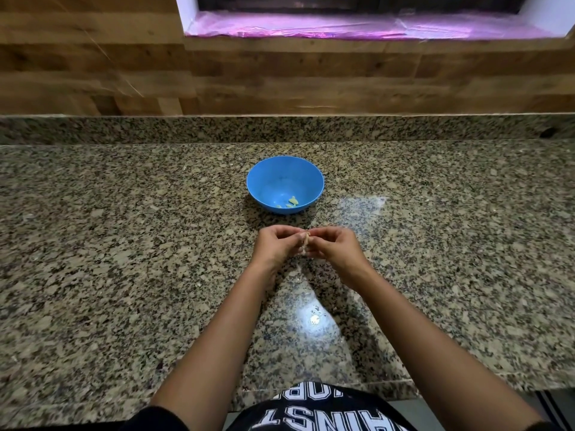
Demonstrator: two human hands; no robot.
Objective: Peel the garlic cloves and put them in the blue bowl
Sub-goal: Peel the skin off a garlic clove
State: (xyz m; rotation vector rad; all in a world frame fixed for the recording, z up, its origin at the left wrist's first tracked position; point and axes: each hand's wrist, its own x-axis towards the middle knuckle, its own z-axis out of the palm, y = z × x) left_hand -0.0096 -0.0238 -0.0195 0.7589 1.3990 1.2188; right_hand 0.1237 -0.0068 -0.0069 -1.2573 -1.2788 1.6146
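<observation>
Garlic, in the shape of one small pale garlic clove (305, 241), was pinched between the fingertips of both hands, held just above the speckled brown granite worktop (124, 244). The left hand (273, 245) and the right hand (337, 247) were brought together, fingers curled in on the clove, so most of it was hidden and how much skin was left could not be told. Just beyond the hands stood the round blue plastic bowl (259, 172), with a few pale yellowish peeled cloves (292, 201) lying at its bottom near the front wall. The peeling looked to be under way. It would probably go best with one hand steadying the clove while the other's thumbnail lifted the papery skin from one end, stripping it lengthwise with a light grip so the clove neither bruised nor slipped, before reaching forward to the bowl.
</observation>
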